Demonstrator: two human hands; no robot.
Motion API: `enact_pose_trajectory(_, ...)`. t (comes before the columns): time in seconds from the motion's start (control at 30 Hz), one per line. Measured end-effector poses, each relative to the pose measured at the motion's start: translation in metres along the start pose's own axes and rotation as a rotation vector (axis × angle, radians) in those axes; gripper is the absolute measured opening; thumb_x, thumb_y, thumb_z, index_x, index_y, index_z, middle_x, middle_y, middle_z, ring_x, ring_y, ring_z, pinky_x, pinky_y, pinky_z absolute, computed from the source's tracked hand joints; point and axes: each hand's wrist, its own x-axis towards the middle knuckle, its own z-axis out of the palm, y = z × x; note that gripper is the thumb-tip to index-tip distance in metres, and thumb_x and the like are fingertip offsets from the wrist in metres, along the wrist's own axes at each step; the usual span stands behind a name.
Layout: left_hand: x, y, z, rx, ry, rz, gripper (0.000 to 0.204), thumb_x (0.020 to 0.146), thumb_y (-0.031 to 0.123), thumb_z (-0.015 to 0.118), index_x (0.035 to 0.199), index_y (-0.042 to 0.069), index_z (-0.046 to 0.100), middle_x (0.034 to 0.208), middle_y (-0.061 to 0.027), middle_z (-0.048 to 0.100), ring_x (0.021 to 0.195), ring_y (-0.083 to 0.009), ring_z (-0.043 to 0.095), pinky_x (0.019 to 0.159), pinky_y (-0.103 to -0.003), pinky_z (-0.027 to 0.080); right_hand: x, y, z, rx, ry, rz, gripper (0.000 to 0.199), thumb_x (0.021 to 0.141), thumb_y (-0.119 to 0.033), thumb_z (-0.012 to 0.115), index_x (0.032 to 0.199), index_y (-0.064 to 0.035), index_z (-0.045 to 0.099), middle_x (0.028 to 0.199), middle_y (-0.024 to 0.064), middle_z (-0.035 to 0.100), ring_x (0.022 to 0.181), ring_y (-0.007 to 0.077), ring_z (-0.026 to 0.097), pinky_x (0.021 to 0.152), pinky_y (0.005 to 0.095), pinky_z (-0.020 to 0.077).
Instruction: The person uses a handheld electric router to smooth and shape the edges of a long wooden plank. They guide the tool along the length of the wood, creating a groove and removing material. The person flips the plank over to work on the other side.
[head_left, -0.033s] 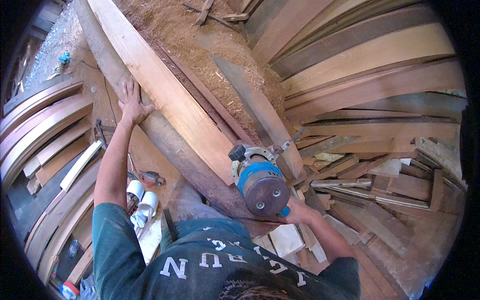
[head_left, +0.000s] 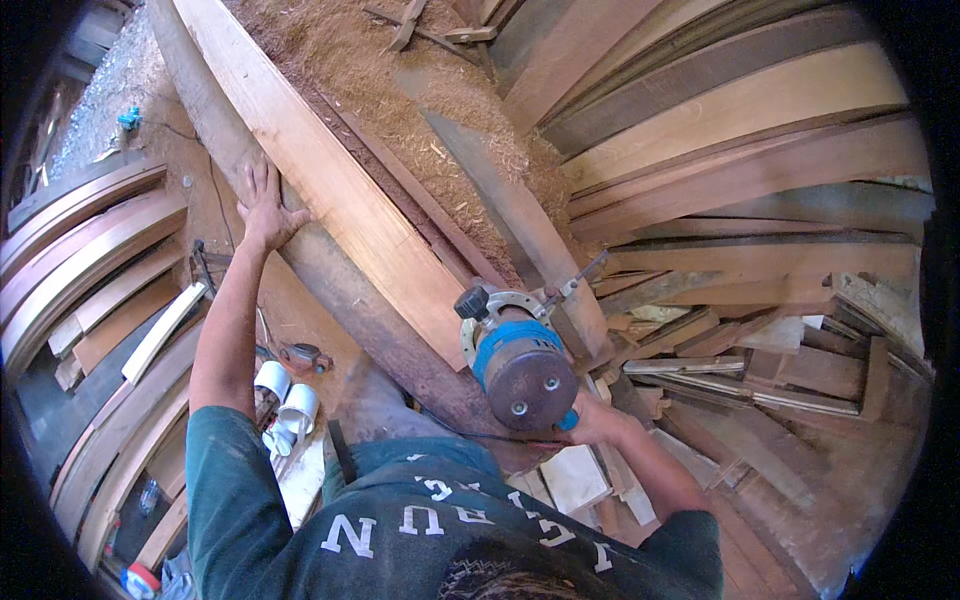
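A: Many boards fill the view. Which is the biggest thing under the hands?

B: The long pale plank (head_left: 340, 190). It runs diagonally from the upper left down toward the middle, lying on a darker, rougher beam (head_left: 340, 290) on the counter (head_left: 300, 330). Its face is light, smooth and straight-grained.

A: And beyond it?

B: A heap of sawdust (head_left: 390, 70) spreads along its far side, and curved planks (head_left: 740, 110) are stacked to the right. More bent strips (head_left: 80, 240) lie at the left.

A: What about the machine?

B: A router (head_left: 515, 355) sits at the plank's lower end, touching its edge. It has a blue body, a brown round top with two screws, a pale metal base and a black knob on the left.

A: Who holds it?

B: The right hand (head_left: 590, 418) is wrapped on the router's near side, its grip closed around the body or a handle; the fingers are mostly hidden.

A: And the other?

B: The left hand (head_left: 265, 205) lies flat and open, fingers spread, pressed on the plank's near edge well up from the router, gripping nothing.

A: Anything smaller?

B: Two white pipe pieces (head_left: 285, 395) stand by the left arm.
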Motion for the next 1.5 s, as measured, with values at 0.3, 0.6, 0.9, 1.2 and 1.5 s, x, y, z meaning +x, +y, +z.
enact_pose_trajectory(0.3,-0.001,-0.004,0.005,-0.004,0.021,0.028,0.147,0.058,0.073,0.086,0.170,0.021,0.007,0.178,-0.0066,-0.001,0.162,-0.0420,-0.005,0.112,-0.083,0.017,0.019,0.019,-0.012,-0.062,-0.081,0.133,0.058,0.076,-0.013,0.079,0.132,-0.0063,0.066,0.139,0.0165,0.065,0.129,0.0313,0.060,0.111,0.0421,0.0469)
enact_pose_trajectory(0.6,-0.002,-0.002,0.002,-0.023,0.020,0.029,0.148,0.057,0.073,0.086,0.170,0.022,0.005,0.178,-0.0063,-0.003,0.162,-0.0425,-0.005,0.110,-0.084,0.017,0.054,0.000,-0.011,-0.129,0.081,-0.064,0.038,0.076,-0.011,0.076,0.113,-0.0046,0.066,0.110,0.0166,0.068,0.103,0.0318,0.062,0.098,0.0433,0.0500)
enact_pose_trajectory(0.9,-0.003,0.008,-0.005,0.006,-0.017,-0.007,0.147,0.060,0.070,0.087,0.170,0.018,0.004,0.178,-0.0068,-0.001,0.162,-0.0413,-0.004,0.112,-0.083,0.017,0.098,-0.013,-0.023,-0.257,0.011,0.003,0.040,0.081,-0.022,0.081,0.112,-0.0012,0.065,0.099,0.0211,0.071,0.094,0.0363,0.069,0.083,0.0463,0.0541)
enact_pose_trajectory(1.2,0.003,-0.015,0.019,0.058,0.052,0.029,0.144,0.062,0.072,0.085,0.170,0.016,0.007,0.178,-0.0075,0.002,0.162,-0.0410,-0.001,0.113,-0.081,0.018,0.264,-0.117,-0.054,-0.113,0.110,-0.168,0.046,0.071,-0.009,0.072,0.117,-0.0058,0.064,0.100,0.0200,0.073,0.094,0.0319,0.071,0.085,0.0462,0.0546)
enact_pose_trajectory(1.5,0.006,-0.014,0.016,0.003,0.078,0.087,0.138,0.063,0.069,0.086,0.169,0.018,0.014,0.178,-0.0046,0.002,0.162,-0.0405,-0.002,0.115,-0.078,0.020,0.319,-0.167,-0.071,-0.181,0.148,-0.298,0.052,0.071,-0.012,0.074,0.120,-0.0018,0.063,0.106,0.0206,0.072,0.099,0.0332,0.070,0.088,0.0435,0.0551)
